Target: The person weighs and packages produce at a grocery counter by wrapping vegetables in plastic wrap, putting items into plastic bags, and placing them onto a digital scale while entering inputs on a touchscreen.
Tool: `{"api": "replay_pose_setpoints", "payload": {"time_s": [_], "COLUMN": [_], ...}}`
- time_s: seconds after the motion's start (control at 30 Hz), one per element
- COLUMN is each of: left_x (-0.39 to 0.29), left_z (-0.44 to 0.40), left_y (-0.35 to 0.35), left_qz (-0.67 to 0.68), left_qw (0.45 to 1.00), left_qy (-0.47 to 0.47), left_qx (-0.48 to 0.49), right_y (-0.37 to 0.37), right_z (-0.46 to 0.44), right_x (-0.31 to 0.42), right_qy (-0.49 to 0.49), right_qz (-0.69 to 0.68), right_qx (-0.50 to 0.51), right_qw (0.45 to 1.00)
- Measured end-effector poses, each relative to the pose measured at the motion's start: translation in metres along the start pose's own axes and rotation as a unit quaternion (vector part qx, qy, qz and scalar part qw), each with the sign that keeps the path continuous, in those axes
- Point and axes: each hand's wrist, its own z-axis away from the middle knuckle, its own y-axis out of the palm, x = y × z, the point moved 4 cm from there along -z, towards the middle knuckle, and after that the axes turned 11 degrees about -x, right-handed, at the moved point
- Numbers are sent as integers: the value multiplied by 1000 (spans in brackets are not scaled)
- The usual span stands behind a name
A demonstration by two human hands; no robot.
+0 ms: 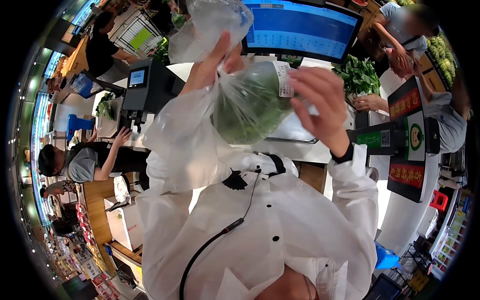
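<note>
A clear plastic bag with something green inside (245, 107) hangs in front of my chest. Its twisted neck is in my left hand (215, 62), whose fingers are closed round it. A white printed label (283, 79) is on the bag's right side. My right hand (322, 102) is beside the label, fingers spread, its fingertips at or very near the label's edge. More loose clear plastic (182, 135) hangs below my left wrist, over my sleeve.
A blue screen (302, 30) stands beyond the bag, above a metal scale plate (292, 131). Leafy greens (359, 75) lie at the right, with another person's hand (371, 103) beside them. A dark machine (145, 87) stands left. Red-and-green signs (414, 135) stand right. A person (90, 162) is at the left.
</note>
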Motion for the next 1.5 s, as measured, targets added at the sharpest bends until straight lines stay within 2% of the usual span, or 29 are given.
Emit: {"api": "replay_pose_setpoints", "payload": {"time_s": [0.07, 0.2, 0.27, 0.3, 0.37, 0.43, 0.5, 0.57, 0.6, 0.63, 0.7, 0.73, 0.77, 0.8, 0.83, 0.87, 0.9, 0.97, 1.0, 1.03, 1.07, 1.1, 1.17, 1.2, 1.27, 1.3, 1.37, 1.43, 1.5], "left_x": [3, -2, 3, 4, 12, 25, 39, 42, 45, 46, 46, 49, 54, 63, 74, 87, 94, 74, 77, 68, 58, 51, 42, 37, 34, 36, 46, 39, 33], "left_z": [8, 29, 49, 59, 80, 101, 128, 162, 178, 191, 210, 217, 219, 218, 217, 217, 212, 199, 191, 171, 163, 155, 137, 128, 111, 101, 88, 89, 92], "left_y": [-4, -5, -16, -22, -40, -66, -96, -120, -137, -148, -165, -175, -184, -195, -207, -220, -222, -221, -235, -246, -253, -270, -298, -309, -330, -342, -366, -376, -389], "left_qz": [67, 1, -11, -13, 19, 13, 3, -17, -50, -81, -126, -171, -170, -159, -147, -161, -135, -169, -165, -288, -388, -383, -553, -580, -615, -615, -643, -667, -630], "left_qw": [997, 999, 992, 990, 976, 971, 948, 939, 947, 953, 939, 923, 924, 915, 905, 909, 913, 941, 943, 948, 885, 888, 816, 793, 755, 754, 746, 732, 772], "left_qy": [-34, 15, -4, -2, -64, -68, -106, -117, -104, -90, -119, -150, -150, -150, -149, -142, -163, -177, -175, 43, 256, 254, 150, 168, 214, 213, 155, 127, 76], "left_qx": [14, -33, -127, -143, -205, -230, -300, -322, -299, -276, -296, -309, -309, -341, -370, -357, -348, -233, -227, -127, -18, -14, 77, 84, 81, 84, 72, 57, -33], "right_y": [16, 37, 46, 52, 73, 100, 123, 141, 152, 165, 190, 204, 227, 248, 265, 279, 292, 324, 331, 336, 330, 335, 346, 360, 413, 435, 469, 492, 519], "right_z": [9, 19, 24, 26, 34, 50, 68, 92, 118, 134, 165, 171, 183, 195, 201, 216, 228, 251, 248, 235, 220, 210, 191, 193, 237, 244, 246, 241, 239], "right_x": [3, 10, 16, 20, 30, 45, 59, 66, 70, 79, 106, 124, 147, 171, 187, 197, 200, 200, 200, 201, 200, 200, 200, 197, 186, 177, 165, 159, 157], "right_qy": [52, 19, 20, 23, 37, 16, 16, 16, 113, 204, 437, 435, 561, 645, 631, 687, 715, 758, 767, 775, 755, 790, 852, 849, 867, 866, 836, 822, 807], "right_qz": [-72, -69, -114, -147, -214, -265, -303, -287, -338, -391, -478, -479, -611, -697, -728, -683, -657, -623, -618, -612, -586, -549, -470, -466, -496, -497, -539, -559, -580], "right_qx": [91, 181, 193, 205, 225, 285, 281, 168, 58, 38, 138, 141, 118, 85, 84, 114, 127, 129, 123, 117, 149, 133, 93, 104, 53, 50, 91, 102, 111], "right_qw": [992, 981, 974, 967, 950, 921, 911, 943, 932, 897, 749, 749, 545, 301, 254, 218, 202, 143, 124, 105, 252, 239, 212, 225, -8, -10, 52, 32, 15]}}
